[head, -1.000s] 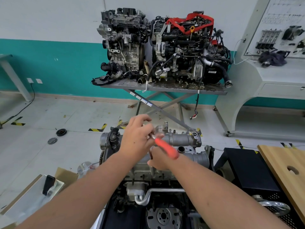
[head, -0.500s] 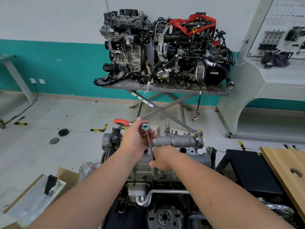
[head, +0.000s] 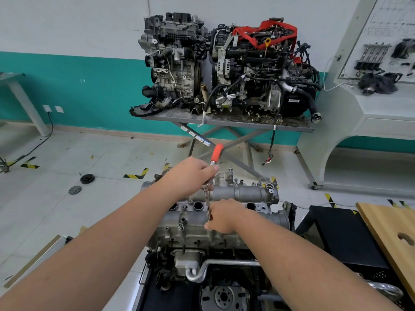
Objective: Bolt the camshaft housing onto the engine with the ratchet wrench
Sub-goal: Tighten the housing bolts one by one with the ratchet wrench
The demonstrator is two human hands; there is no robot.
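**Head view: both hands on the ratchet wrench over the camshaft housing**

Head camera looks down on the left hand (head: 190, 175), curled around the ratchet wrench (head: 210, 187) at its head. Its red handle (head: 217, 152) juts up and away past the knuckles. From the head, a slim extension bar (head: 208, 206) runs down toward the right hand (head: 222, 215), which pinches its lower end. Under both hands lies the camshaft housing (head: 242, 193), long axis left to right, atop the engine (head: 202, 236).

Black crate (head: 343, 239) and wooden board (head: 390, 234) crowd the engine's (head: 190, 234) right.
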